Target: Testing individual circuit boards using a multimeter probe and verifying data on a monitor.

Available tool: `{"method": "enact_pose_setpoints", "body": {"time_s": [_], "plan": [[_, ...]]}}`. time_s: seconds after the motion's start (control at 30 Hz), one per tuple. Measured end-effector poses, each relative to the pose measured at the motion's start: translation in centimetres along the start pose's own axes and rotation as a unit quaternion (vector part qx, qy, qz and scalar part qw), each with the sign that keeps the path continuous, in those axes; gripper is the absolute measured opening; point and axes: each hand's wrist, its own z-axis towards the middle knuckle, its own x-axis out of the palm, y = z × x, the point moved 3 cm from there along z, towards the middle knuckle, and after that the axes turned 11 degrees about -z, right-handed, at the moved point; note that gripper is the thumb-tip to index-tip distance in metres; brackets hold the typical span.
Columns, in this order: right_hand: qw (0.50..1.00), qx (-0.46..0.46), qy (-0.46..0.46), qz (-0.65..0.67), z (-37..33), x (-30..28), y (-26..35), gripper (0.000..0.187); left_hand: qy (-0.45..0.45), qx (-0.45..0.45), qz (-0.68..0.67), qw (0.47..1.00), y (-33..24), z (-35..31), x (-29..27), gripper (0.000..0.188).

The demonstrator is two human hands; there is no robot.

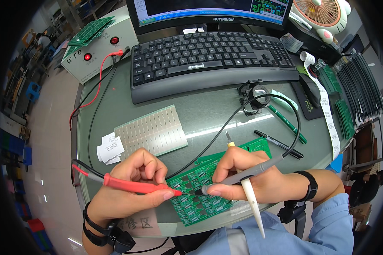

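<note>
My left hand (134, 187) is closed around a red test probe (134, 185), its tip at the middle of a green circuit board panel (187, 212). In my right hand (253, 178) is a grey-black test probe (247, 173), pointing at the same area from the right. Whether either tip touches the board cannot be made out. A cream tapered handle (253, 208) also sticks out of my right hand. Beyond those fingers shows a small blade (228, 136) with a yellowish collar, apparently the same knife. Another green board (257, 146) lies partly beneath the panel.
Ahead are a keyboard (212, 55), a monitor (212, 21) and a round lens on a stand (257, 95). A slotted beige sheet (153, 129) and white labels (110, 148) lie left. A green pen (287, 123) and black marker (278, 144) lie right. Probe cables loop across the table.
</note>
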Motion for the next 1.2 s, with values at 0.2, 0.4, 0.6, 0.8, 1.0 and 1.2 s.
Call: {"method": "enact_pose_setpoints", "body": {"time_s": [0.2,0.4,0.6,0.8,1.0,1.2], "plan": [[1.0,0.011,0.003,-0.008,-0.4,-0.4,0.7,0.027,0.026,0.004,0.007,1.0,-0.8,-0.2,0.8,0.041],[1.0,0.009,0.015,0.005,-0.9,0.3,0.3,0.026,0.037,-0.006,0.005,0.999,0.0,-0.8,0.7,0.04],[1.0,-0.011,0.005,-0.007,-1.0,0.2,0.2,0.027,0.023,-0.008,-0.008,1.0,-0.5,-0.8,1.2,0.042],[1.0,-0.013,-0.001,-0.004,-0.7,0.1,0.3,0.027,0.035,0.005,0.001,0.999,-0.4,-0.6,0.7,0.04],[1.0,0.002,0.006,-0.002,-0.6,-0.1,0.6,0.027,0.047,0.008,0.017,0.999,-0.6,-0.5,0.8,0.038],[1.0,0.014,0.014,-0.004,-0.7,0.1,0.6,0.028,0.054,0.007,0.005,0.998,-0.2,-0.7,0.5,0.036]]}}
